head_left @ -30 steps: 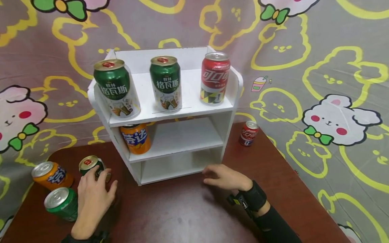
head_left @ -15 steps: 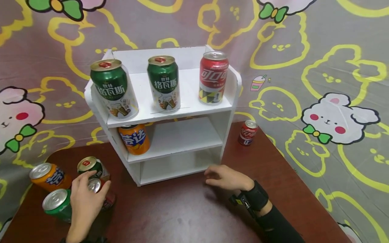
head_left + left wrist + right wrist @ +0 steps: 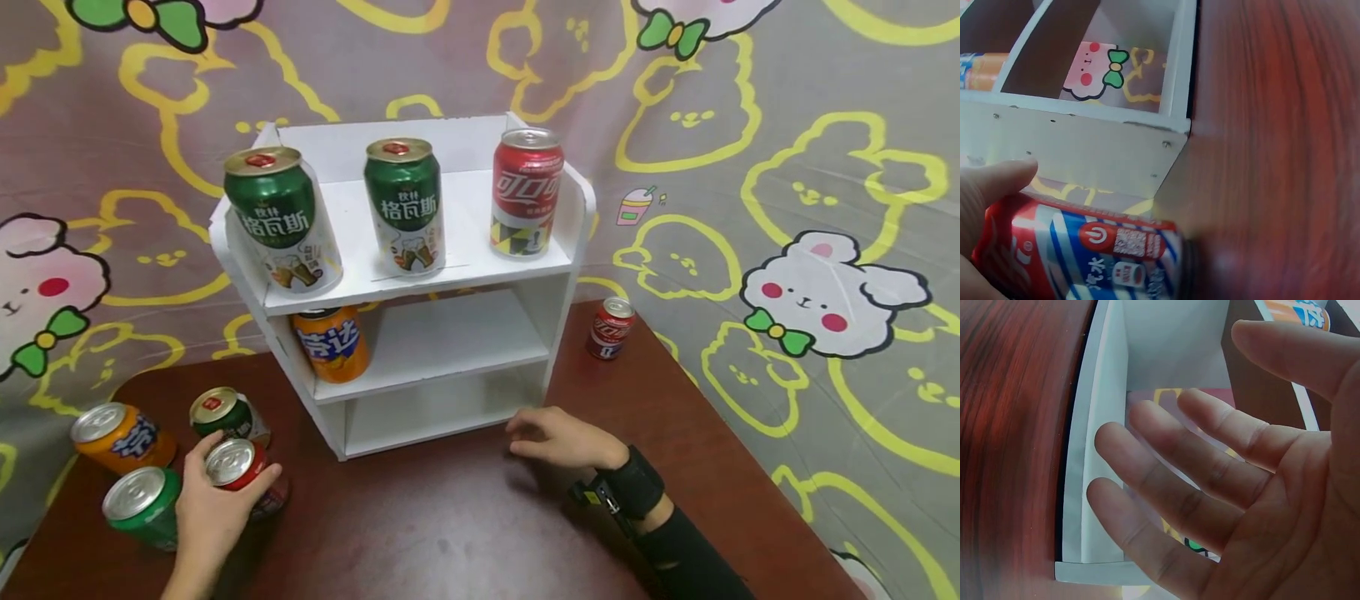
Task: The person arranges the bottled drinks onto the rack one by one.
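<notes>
My left hand (image 3: 204, 500) grips a red soda can (image 3: 231, 463) near its top, the thumb on one side and the fingers on the other. Blue and white stripes show low on that can (image 3: 1104, 250) in the left wrist view. It stands on the brown table, in front of a green kvass can (image 3: 234, 419) and to the right of a plain green can (image 3: 142, 506). Relaxed and holding nothing, my right hand (image 3: 564, 440) hovers by the shelf's lower right corner. Its fingers (image 3: 1166, 481) spread loosely in the right wrist view.
A white shelf (image 3: 442, 287) carries two kvass cans (image 3: 273, 221) and a red cola can (image 3: 527, 192) on top. On its middle level is an orange soda can (image 3: 332, 343). Another orange can (image 3: 126, 436) stands far left, and a small cola can (image 3: 611, 328) stands right.
My left hand has drawn back from the green kvass can and closed round the red soda can, which was hidden behind the hand. The right hand has barely moved.
</notes>
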Demonstrator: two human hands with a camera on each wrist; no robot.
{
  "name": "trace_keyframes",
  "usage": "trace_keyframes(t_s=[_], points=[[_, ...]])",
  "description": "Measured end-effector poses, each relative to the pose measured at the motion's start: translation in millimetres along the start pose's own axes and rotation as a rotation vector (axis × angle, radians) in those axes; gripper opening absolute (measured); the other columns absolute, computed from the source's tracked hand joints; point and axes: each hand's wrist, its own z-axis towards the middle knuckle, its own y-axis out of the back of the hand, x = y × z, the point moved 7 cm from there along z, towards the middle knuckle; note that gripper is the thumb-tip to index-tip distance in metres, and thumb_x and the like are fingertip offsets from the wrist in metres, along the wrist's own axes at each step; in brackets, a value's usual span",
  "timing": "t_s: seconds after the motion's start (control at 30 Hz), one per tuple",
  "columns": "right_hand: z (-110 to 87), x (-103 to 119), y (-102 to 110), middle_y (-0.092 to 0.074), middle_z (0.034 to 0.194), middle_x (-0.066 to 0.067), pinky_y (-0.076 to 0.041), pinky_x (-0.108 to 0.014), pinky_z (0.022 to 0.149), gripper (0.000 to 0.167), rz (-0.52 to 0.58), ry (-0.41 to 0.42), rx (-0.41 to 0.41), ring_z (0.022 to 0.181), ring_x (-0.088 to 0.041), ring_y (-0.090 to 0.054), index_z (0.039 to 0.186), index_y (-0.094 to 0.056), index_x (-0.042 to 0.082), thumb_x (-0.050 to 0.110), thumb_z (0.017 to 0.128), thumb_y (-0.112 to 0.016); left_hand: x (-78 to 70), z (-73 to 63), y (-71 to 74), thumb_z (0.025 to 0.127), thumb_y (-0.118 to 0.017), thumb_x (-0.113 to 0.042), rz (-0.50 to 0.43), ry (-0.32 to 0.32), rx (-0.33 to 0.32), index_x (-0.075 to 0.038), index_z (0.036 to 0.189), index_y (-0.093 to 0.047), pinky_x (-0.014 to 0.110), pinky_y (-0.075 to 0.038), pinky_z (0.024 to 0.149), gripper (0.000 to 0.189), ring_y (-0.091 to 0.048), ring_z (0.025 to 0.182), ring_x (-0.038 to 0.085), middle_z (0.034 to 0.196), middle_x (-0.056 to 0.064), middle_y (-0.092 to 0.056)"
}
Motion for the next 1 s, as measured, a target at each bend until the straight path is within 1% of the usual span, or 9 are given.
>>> trace_keyframes(t_s=[0.17,0.27,0.33,0.4,0.5,0.57,0.7,0.83,1.0], points=[[-0.1,2,1,-0.062,0.101,0.007,-0.048,-0.026,0.075,0.033,0.018,0.014,-0.011,0.087,-0.007,-0.056,0.116,-0.061,0.005,0.03,0.094,-0.059,13.5,-0.6,-4.7,0.074,-0.083,-0.021,-0.089,0.093,0.019,-0.009,0.148,-0.018,0.056,-0.032,0.098,0.099,-0.036,0.121,0.038,0.14,0.022,-0.033],[-0.4,1,1,-0.062,0.1,0.01,-0.048,-0.025,0.075,0.032,0.025,0.006,-0.006,0.087,-0.006,-0.056,0.116,-0.061,0.006,0.029,0.094,-0.06,20.4,-2.3,-9.6,0.073,-0.084,-0.018,-0.115,0.131,0.017,-0.005,0.147,-0.019,0.044,-0.036,0.099,0.099,-0.037,0.12,0.032,0.139,0.017,-0.034],[-0.1,1,1,-0.062,0.099,0.01,-0.048,-0.025,0.075,0.032,0.031,-0.001,-0.002,0.087,-0.006,-0.056,0.116,-0.061,0.006,0.029,0.094,-0.06,23.9,-3.2,-11.9,0.072,-0.084,-0.018,-0.126,0.147,0.012,-0.004,0.145,-0.021,0.032,-0.038,0.094,0.098,-0.039,0.117,0.028,0.137,0.014,-0.036],[0.1,1,1,-0.062,0.099,0.01,-0.048,-0.025,0.074,0.031,0.035,-0.005,-0.002,0.087,-0.006,-0.056,0.115,-0.061,0.007,0.03,0.094,-0.06,26.2,-3.0,-13.2,0.072,-0.084,-0.02,-0.12,0.153,0.008,-0.003,0.145,-0.024,0.031,-0.037,0.091,0.096,-0.04,0.116,0.028,0.136,0.015,-0.038],[-0.1,1,1,-0.062,0.1,0.011,-0.048,-0.025,0.074,0.031,0.044,-0.013,-0.002,0.087,-0.006,-0.056,0.116,-0.061,0.008,0.03,0.094,-0.06,27.8,-1.8,-12.9,0.072,-0.084,-0.025,-0.085,0.14,0.007,0.0,0.143,-0.026,0.04,-0.036,0.093,0.095,-0.04,0.117,0.033,0.135,0.021,-0.041],[-0.7,1,1,-0.062,0.1,0.011,-0.048,-0.025,0.073,0.029,0.05,-0.014,-0.004,0.086,-0.006,-0.056,0.116,-0.061,0.01,0.03,0.094,-0.059,27.3,-1.3,-11.6,0.072,-0.084,-0.026,-0.061,0.117,0.003,0.002,0.142,-0.028,0.051,-0.032,0.095,0.094,-0.039,0.119,0.038,0.134,0.026,-0.041],[-1.9,0,1,-0.062,0.1,0.01,-0.048,-0.025,0.074,0.026,0.036,-0.02,-0.008,0.086,-0.006,-0.056,0.115,-0.061,0.014,0.03,0.094,-0.06,24.4,-2.4,-10.0,0.071,-0.084,-0.025,-0.003,0.071,0.001,0.004,0.136,-0.033,0.052,-0.033,0.091,0.088,-0.042,0.116,0.041,0.129,0.028,-0.045],[-3.3,2,1,-0.063,0.104,0.004,-0.048,-0.026,0.076,0.033,-0.04,-0.024,-0.008,0.089,-0.006,-0.056,0.117,-0.061,0.008,0.031,0.094,-0.06,19.8,-4.6,-10.9,0.071,-0.084,-0.027,0.049,0.033,0.022,0.006,0.132,-0.035,0.055,-0.037,0.088,0.085,-0.046,0.112,0.044,0.125,0.03,-0.047],[-6.1,7,2,-0.062,0.114,-0.002,-0.047,-0.032,0.086,0.041,-0.141,-0.037,0.004,0.101,-0.011,-0.057,0.121,-0.06,0.003,0.034,0.094,-0.058,10.6,-7.7,-13.8,0.071,-0.084,-0.028,0.069,-0.003,0.063,0.006,0.131,-0.035,0.059,-0.038,0.09,0.085,-0.046,0.111,0.045,0.124,0.031,-0.047]])
